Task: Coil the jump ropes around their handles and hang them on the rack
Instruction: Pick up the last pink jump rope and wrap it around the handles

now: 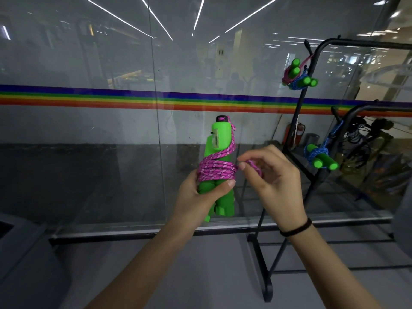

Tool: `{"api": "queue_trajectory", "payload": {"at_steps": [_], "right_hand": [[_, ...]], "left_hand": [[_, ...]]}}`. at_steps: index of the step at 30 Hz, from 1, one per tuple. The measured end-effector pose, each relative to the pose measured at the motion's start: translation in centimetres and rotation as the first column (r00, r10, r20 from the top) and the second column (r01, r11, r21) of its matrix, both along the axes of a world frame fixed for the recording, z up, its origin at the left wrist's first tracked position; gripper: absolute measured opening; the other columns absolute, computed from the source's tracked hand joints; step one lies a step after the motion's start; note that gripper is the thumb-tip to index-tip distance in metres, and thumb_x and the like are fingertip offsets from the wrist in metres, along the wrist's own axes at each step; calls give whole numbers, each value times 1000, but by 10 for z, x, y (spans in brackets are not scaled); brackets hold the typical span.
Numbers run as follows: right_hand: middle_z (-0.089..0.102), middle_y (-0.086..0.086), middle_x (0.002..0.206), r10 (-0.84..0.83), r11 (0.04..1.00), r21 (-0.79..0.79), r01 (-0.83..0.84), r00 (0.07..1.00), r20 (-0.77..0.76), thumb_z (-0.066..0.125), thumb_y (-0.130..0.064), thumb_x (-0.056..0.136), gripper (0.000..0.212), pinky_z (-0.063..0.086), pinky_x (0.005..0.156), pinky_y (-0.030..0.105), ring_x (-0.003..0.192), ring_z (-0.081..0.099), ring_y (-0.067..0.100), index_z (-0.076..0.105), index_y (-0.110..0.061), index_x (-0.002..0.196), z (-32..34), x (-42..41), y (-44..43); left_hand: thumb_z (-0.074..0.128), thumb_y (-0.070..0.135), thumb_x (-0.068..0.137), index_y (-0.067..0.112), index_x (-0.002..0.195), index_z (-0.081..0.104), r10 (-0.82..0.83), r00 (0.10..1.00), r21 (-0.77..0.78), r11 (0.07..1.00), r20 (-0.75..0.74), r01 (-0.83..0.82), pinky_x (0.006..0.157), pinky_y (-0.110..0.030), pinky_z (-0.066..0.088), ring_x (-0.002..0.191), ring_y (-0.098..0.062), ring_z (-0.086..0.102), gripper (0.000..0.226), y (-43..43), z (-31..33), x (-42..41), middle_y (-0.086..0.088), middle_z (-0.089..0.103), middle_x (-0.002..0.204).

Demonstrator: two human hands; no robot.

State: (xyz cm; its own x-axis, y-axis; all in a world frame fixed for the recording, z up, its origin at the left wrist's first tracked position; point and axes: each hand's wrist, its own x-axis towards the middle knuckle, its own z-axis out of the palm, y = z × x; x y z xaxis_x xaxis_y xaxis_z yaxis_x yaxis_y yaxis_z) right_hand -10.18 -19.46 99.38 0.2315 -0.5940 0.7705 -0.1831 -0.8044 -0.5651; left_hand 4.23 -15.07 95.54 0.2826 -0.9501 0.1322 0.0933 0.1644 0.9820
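The left hand (200, 192) has a closed grip around a pair of bright green handles (219, 157), held upright side by side in front of the person, with the thumb pressed across the front just under the coils. A pink rope (215, 168) is wound several times around the middle of the handles, and one strand runs up the right side to the black cap at the top. The right hand (274, 175), just beside the bundle, pinches the free end of the same rope between thumb and fingers, so its grip is closed on the rope; the thumb tip touches the edge of the coils. A dark band (296, 228) sits on the right wrist.

To the right stands a black metal rack (296, 121). Two coiled ropes hang together from its upper hook: a pink bundle (292, 72) and a blue bundle (303, 82), touching each other, both with green handles. Lower down, another blue bundle (320, 156) hangs from a second hook. Behind everything is a glass wall (89, 130) with a rainbow stripe (89, 99) running across it.
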Motion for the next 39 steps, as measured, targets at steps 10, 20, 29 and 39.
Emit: {"api": "queue_trajectory", "payload": {"at_steps": [10, 20, 29, 39], "right_hand": [[60, -2, 94, 229, 944, 262, -200, 970, -82, 72, -5, 74, 33, 57, 76, 34, 78, 63, 14, 62, -14, 104, -5, 0, 2], [65, -3, 87, 92, 976, 203, -85, 995, -26, 72, -20, 71, 11, 54, 73, 27, 78, 62, 10, 73, -16, 81, -6, 6, -4], [66, 5, 75, 239, 937, 199, -287, 942, 235, 47, -2, 90, 14, 51, 72, 20, 75, 64, 14, 60, -6, 84, -8, 9, -2], [63, -7, 75, 172, 984, 54, -167, 981, -93, 52, -11, 90, 27, 50, 72, 15, 74, 63, 4, 52, -19, 116, 9, 2, 17]], "left_hand": [[81, 41, 53, 11, 99, 69, -59, 998, 90, 994, -5, 60, 78, -63, 50, 87, -41, 69, 56, 5, -6, 1, -20, 72, 92], [74, 25, 64, 2, 100, 67, -146, 983, 91, 984, -107, 156, 65, -35, 57, 76, -31, 69, 44, 10, -1, 0, -18, 72, 84], [73, 22, 64, 1, 97, 66, -185, 974, 66, 979, -131, 195, 61, -32, 56, 71, -29, 69, 40, 14, 8, 3, -18, 72, 83], [68, 17, 68, 0, 106, 65, -162, 957, -35, 987, -242, 158, 62, -31, 57, 72, -28, 70, 42, 21, 17, 2, -23, 71, 93]]}}
